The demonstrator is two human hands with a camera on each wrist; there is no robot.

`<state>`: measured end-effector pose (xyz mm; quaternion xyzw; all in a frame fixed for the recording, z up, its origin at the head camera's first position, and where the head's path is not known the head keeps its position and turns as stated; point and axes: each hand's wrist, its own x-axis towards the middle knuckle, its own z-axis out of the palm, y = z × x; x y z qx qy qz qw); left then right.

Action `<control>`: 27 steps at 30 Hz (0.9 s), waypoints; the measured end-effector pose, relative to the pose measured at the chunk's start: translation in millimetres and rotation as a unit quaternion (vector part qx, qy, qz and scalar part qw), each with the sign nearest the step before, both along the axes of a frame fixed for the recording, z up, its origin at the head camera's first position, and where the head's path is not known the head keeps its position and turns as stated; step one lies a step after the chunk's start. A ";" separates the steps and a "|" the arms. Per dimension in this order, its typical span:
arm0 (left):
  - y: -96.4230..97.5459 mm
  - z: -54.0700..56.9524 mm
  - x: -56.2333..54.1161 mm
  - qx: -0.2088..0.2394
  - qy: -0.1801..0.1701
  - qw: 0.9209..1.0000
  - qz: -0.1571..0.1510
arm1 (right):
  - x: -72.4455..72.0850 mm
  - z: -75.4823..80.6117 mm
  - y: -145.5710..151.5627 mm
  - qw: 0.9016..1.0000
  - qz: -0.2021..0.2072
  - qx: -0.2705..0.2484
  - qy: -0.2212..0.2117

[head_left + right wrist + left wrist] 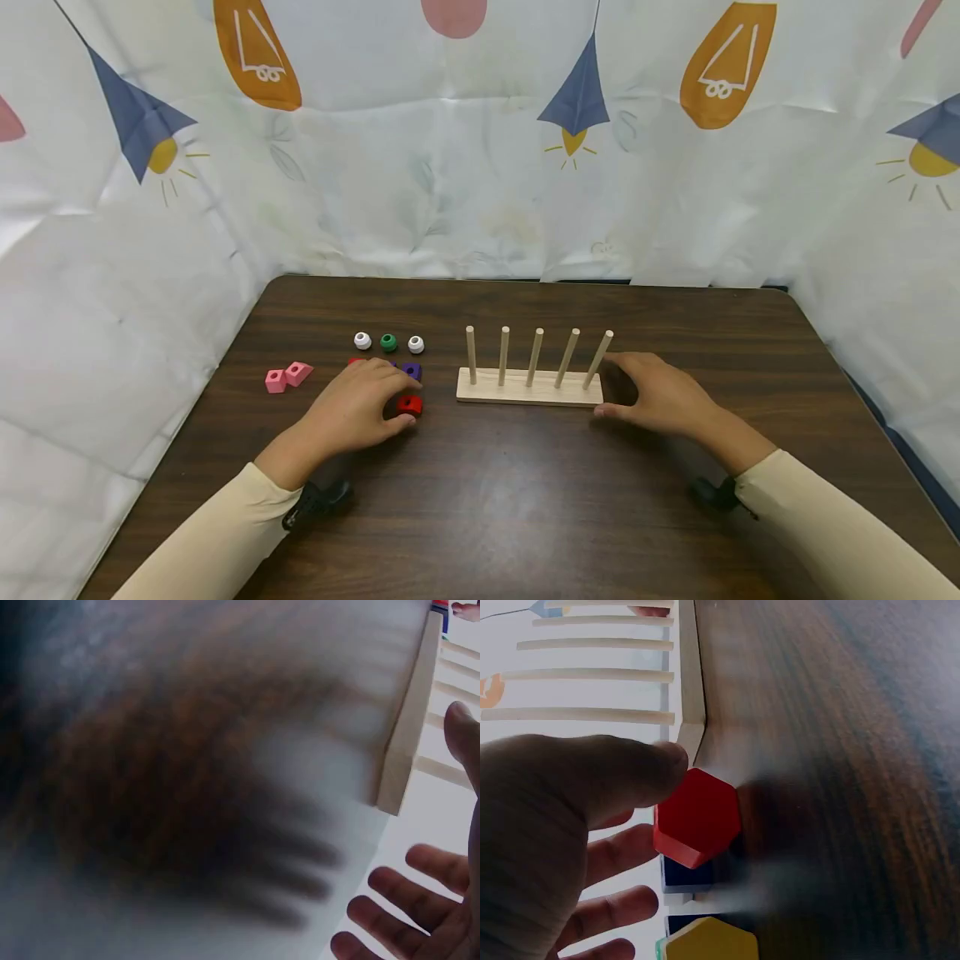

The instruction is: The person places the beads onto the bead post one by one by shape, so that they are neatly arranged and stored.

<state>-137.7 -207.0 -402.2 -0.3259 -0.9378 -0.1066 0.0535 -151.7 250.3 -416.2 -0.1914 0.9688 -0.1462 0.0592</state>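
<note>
My left hand [358,406] hovers low over the beads, thumb and fingers apart around a red hexagonal bead [410,405]. In the left wrist view the thumb tip overlaps the edge of that red bead [697,814], with the other fingers spread behind it. A purple bead [412,369] sits just past the fingertips; others are partly hidden under the hand. A wooden base with five upright pegs [528,389] stands between the hands, its pegs bare. Beside its right end is my right hand [663,392], fingers spread and holding nothing.
Two white beads, one of them the left bead [362,341], flank a green bead [387,342] behind the left hand. Pink beads [276,381] lie at the left. A yellow hexagonal bead [711,941] shows in the left wrist view. Patterned cloth [480,192] hangs around the table.
</note>
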 end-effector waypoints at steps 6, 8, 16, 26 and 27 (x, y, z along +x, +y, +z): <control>0.0 -4.1 1.3 -0.013 -0.013 1.000 0.012 | -2.5 -9.4 -0.4 1.000 0.025 -0.010 -0.010; 0.4 -4.5 1.5 -0.017 -0.014 1.000 0.014 | -2.8 -9.8 -0.7 1.000 0.026 -0.008 -0.007; 0.9 -4.9 2.6 -0.015 -0.007 1.000 0.020 | -5.7 -7.4 -3.5 0.999 0.048 -0.007 0.001; 2.2 -4.3 1.2 0.021 -0.001 1.000 0.010 | -7.5 -4.5 -6.1 0.998 0.067 -0.002 0.001; 2.3 -3.2 1.0 0.027 -0.001 1.000 0.008 | -7.9 -4.0 -6.6 0.998 0.069 -0.001 0.000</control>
